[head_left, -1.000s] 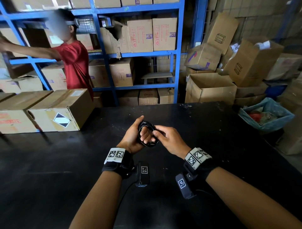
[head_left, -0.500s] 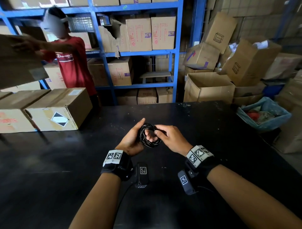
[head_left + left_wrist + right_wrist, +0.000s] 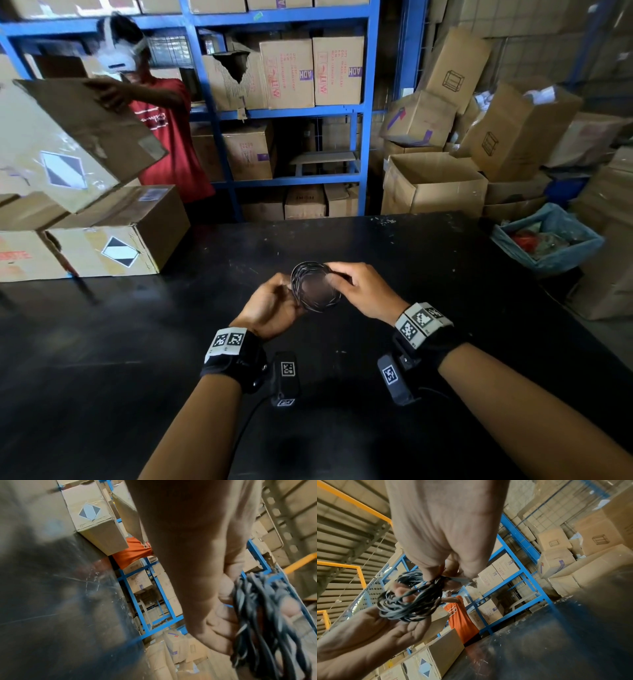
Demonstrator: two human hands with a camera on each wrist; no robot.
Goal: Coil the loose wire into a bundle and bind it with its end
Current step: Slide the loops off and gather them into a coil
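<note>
Both hands are up over the black counter (image 3: 445,291) with the wire (image 3: 314,287) between them, already wound into a round black coil and held clear of the surface. The right hand (image 3: 363,291) pinches the coil's right edge between thumb and curled fingers, while the left hand (image 3: 270,308) cups its left side with fingers bent around the strands (the loose end itself I cannot pick out). Across the counter a person in a red shirt (image 3: 164,137) tips a cardboard box (image 3: 68,144) above two others.
</note>
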